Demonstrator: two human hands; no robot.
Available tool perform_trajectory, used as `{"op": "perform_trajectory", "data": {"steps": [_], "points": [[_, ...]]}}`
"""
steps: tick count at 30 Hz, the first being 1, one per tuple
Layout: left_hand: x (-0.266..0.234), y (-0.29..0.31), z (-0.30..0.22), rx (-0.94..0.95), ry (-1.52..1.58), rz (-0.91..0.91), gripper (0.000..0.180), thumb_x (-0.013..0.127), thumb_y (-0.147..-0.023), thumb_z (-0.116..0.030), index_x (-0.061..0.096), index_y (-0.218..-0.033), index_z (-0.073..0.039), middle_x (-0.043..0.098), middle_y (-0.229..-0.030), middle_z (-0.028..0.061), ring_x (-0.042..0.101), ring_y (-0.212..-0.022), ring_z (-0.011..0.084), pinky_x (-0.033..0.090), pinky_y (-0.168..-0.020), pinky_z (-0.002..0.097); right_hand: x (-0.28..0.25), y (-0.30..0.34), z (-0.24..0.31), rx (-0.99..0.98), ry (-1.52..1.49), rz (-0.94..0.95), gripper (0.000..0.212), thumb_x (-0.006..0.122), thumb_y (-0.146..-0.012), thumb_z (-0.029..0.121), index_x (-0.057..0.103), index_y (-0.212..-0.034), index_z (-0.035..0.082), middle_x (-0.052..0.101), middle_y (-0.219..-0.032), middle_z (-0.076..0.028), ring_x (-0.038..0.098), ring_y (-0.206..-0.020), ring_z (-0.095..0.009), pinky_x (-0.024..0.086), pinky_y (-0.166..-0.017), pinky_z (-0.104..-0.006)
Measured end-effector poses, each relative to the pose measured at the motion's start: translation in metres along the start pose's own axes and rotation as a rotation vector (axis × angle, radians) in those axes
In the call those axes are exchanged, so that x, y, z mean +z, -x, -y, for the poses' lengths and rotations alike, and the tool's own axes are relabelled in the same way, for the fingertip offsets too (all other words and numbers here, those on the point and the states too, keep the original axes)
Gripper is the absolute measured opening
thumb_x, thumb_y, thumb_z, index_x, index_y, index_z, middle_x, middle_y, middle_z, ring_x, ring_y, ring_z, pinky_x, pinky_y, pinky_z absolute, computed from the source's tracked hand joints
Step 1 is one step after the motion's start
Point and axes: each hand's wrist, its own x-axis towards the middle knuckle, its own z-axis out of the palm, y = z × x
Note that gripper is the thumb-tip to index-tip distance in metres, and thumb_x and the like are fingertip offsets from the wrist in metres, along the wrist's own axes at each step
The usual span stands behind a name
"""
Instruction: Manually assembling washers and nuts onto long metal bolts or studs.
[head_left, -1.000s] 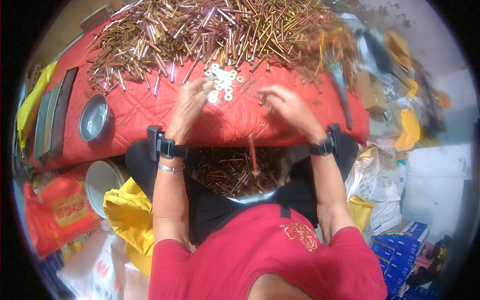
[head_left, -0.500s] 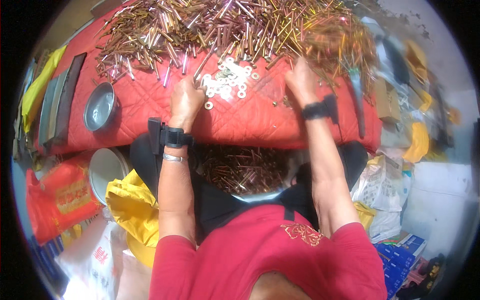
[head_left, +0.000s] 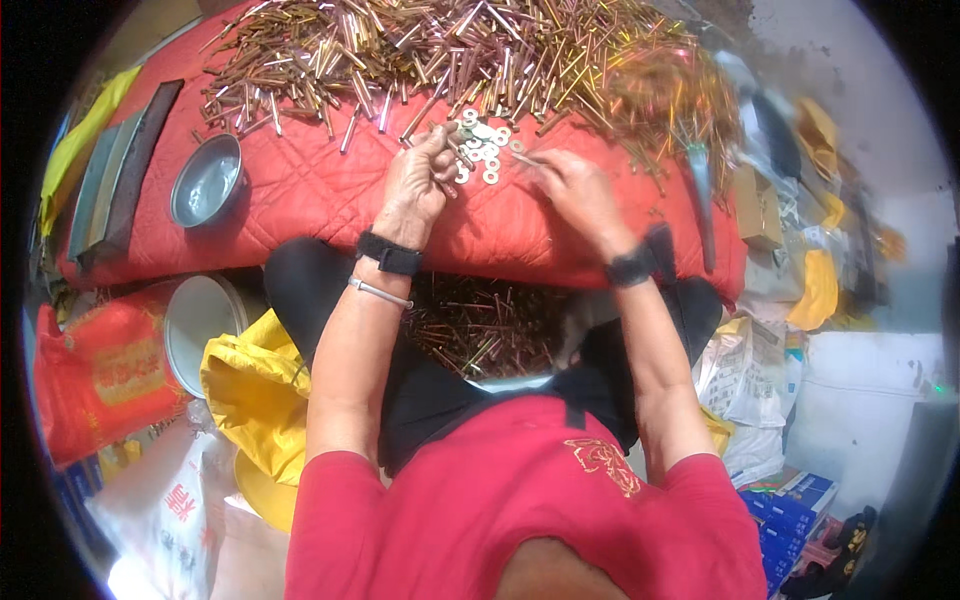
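My left hand (head_left: 420, 180) rests on the red quilted cloth (head_left: 300, 200) with its fingertips pinched on a small metal pin at the edge of a cluster of silver washers (head_left: 485, 150). My right hand (head_left: 575, 185) is just to the right of the washers and pinches a thin pin (head_left: 525, 158) that points at them. Both wrists wear dark bands. Behind the washers a big heap of brass and copper pins (head_left: 480, 50) covers the far part of the cloth.
A basin of dark pins (head_left: 480, 330) sits in my lap. On the cloth at the left are a steel bowl (head_left: 205, 180) and dark boards (head_left: 130, 170). A white bucket (head_left: 195, 320), yellow bag (head_left: 250, 380) and red bag (head_left: 100, 370) stand lower left, with blue boxes (head_left: 790, 500) lower right.
My right hand has come back from the pin heap at the right to the washers, holding a pin. My left hand has moved up to the washers.
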Motion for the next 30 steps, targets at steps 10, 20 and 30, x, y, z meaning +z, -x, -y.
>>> {"op": "perform_trajectory", "data": {"steps": [10, 20, 30], "points": [[0.002, 0.004, 0.001, 0.084, 0.052, -0.013, 0.019, 0.055, -0.093, -0.006, 0.053, -0.106, 0.007, 0.055, -0.088, 0.0108, 0.036, -0.052, 0.0039, 0.029, -0.042, 0.0155, 0.014, -0.002, 0.027, -0.044, -0.036, 0.095, 0.016, 0.059, -0.084, 0.016, 0.069, -0.097, 0.014, 0.067, -0.091, -0.011, 0.064, -0.086, -0.029, 0.051, -0.074, -0.0394], [0.0, 0.007, -0.001, 0.168, 0.029, 0.009, 0.024, 0.055, -0.095, -0.016, 0.057, -0.107, 0.004, 0.058, -0.078, 0.0073, 0.039, -0.052, 0.0049, 0.03, -0.042, 0.0177, 0.009, -0.033, 0.058, -0.028, 0.377, 0.434, 0.018, 0.054, -0.079, 0.016, 0.069, -0.089, 0.011, 0.068, -0.085, -0.015, 0.065, -0.082, -0.033, 0.052, -0.071, -0.0449], [0.005, 0.003, 0.004, 0.158, 0.031, 0.037, 0.017, 0.056, -0.092, -0.009, 0.059, -0.106, 0.0, 0.066, -0.087, 0.0098, 0.054, -0.06, 0.0075, 0.042, -0.049, 0.0183, 0.016, -0.067, 0.042, -0.115, 0.36, 0.801, 0.022, 0.056, -0.077, 0.008, 0.069, -0.094, 0.013, 0.067, -0.085, -0.015, 0.065, -0.078, -0.033, 0.052, -0.069, -0.0421]]}}
